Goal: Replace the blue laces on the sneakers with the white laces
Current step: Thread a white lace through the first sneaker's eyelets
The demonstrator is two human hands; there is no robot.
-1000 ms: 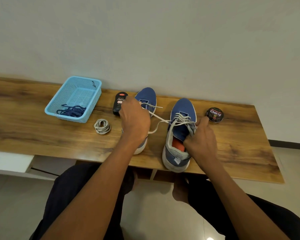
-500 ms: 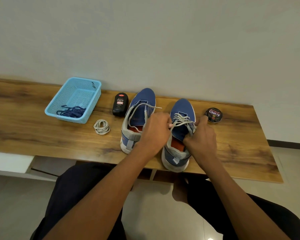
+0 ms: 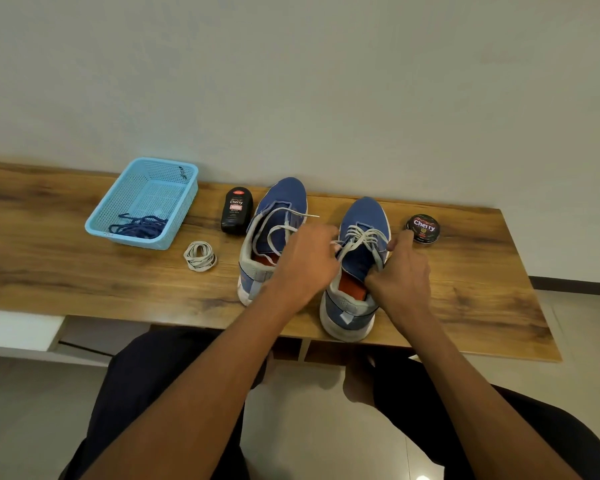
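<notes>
Two blue sneakers stand side by side on the wooden table (image 3: 49, 271), toes toward the wall. The right sneaker (image 3: 362, 216) has a white lace (image 3: 359, 235) threaded across its upper eyelets. My left hand (image 3: 305, 261) pinches that lace at the shoe's left side. My right hand (image 3: 400, 271) grips the lace's other end on the right side, index finger extended. The left sneaker (image 3: 284, 199) carries a loose white lace (image 3: 274, 225) draped over its opening. A coiled white lace (image 3: 200, 256) lies left of it. Blue laces (image 3: 139, 226) sit in the light blue basket (image 3: 118, 202).
A black Cherry polish bottle (image 3: 237, 211) lies between the basket and the left sneaker. A round Cherry polish tin (image 3: 423, 228) sits just right of my right hand. The table's front edge runs below the sneaker heels, above my knees.
My left hand came back from over the left sneaker, where it had pulled the lace taut, to the right sneaker's left side. My right hand barely moved.
</notes>
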